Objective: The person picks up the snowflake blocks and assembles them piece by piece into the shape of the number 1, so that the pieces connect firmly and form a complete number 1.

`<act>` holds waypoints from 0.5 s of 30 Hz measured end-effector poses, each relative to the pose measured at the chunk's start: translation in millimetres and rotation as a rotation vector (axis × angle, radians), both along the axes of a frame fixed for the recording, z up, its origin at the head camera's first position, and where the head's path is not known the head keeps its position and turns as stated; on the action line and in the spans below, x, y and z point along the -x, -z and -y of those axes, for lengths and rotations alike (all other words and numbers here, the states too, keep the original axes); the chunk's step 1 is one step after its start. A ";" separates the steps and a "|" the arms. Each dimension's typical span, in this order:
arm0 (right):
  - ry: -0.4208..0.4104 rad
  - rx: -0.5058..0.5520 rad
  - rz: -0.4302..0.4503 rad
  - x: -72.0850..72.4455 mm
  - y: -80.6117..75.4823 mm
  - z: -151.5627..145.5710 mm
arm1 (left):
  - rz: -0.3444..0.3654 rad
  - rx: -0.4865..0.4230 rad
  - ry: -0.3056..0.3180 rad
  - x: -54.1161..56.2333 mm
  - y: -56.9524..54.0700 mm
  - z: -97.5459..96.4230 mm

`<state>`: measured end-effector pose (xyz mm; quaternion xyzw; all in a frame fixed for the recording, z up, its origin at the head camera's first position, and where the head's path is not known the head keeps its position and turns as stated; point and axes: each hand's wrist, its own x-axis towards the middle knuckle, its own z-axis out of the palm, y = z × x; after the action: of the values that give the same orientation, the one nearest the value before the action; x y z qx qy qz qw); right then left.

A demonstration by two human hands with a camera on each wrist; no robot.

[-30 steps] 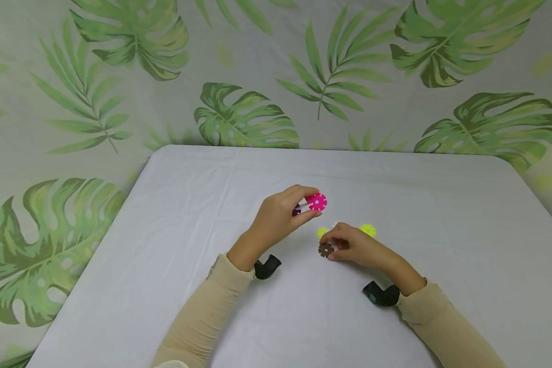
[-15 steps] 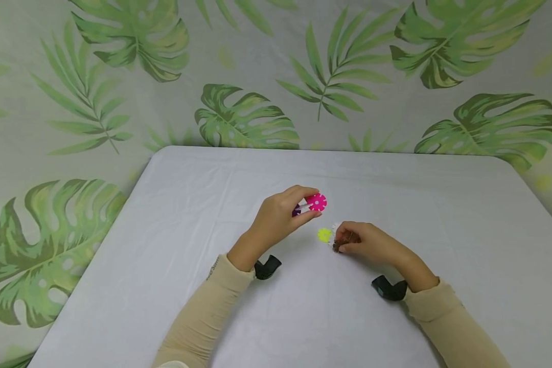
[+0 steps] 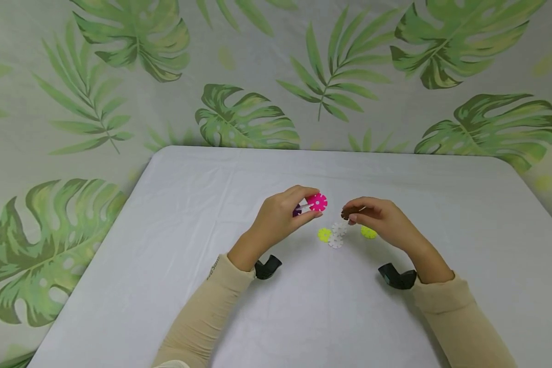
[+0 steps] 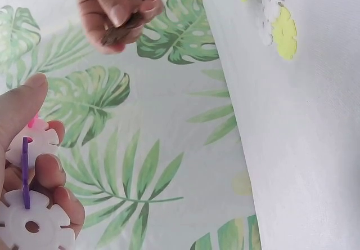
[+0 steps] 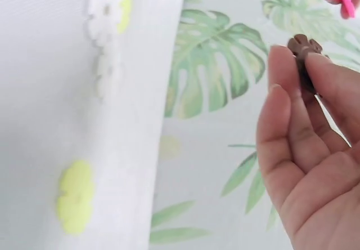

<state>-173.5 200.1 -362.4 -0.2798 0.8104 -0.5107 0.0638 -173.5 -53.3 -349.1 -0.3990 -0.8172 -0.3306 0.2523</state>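
Observation:
My left hand (image 3: pixel 280 209) grips a chain of interlocking notched plastic discs above the table. A pink disc (image 3: pixel 318 202) sticks out past its fingertips. In the left wrist view, a purple disc (image 4: pixel 26 174) stands edge-on, slotted between white discs (image 4: pixel 53 230). Across from it, my right hand (image 3: pixel 384 220) pinches brown notched discs (image 5: pixel 304 50) between thumb and fingers; how many pieces it holds I cannot tell. A small gap separates the brown piece from the pink disc. The fingers hide part of both holdings.
Below the hands, two white discs (image 3: pixel 336 241) lie touching on the white-covered table (image 3: pixel 276 317). One yellow disc (image 3: pixel 324 235) is at their left, another yellow disc (image 3: pixel 368 232) to the right beside the right wrist. A leaf-patterned cloth (image 3: pixel 244 117) hangs behind the table's far edge.
My right hand has first shifted right, then risen away from the table with the brown piece, uncovering the white discs and the right yellow one. My left hand stays put.

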 end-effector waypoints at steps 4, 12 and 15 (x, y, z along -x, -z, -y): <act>0.037 0.090 -0.034 1.6 -7.1 4.5 | -0.002 0.003 -0.001 -0.1 0.0 0.1; 0.050 0.235 -0.108 3.1 -21.0 17.4 | 0.010 0.011 -0.001 -0.5 -0.6 0.5; 0.050 0.245 -0.118 1.9 -23.8 23.1 | 0.016 0.006 0.005 -0.8 -0.6 0.5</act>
<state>-175.4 177.0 -338.6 -0.2946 0.7510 -0.5902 -0.0315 -172.7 -53.8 -348.5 -0.3992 -0.8192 -0.3318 0.2439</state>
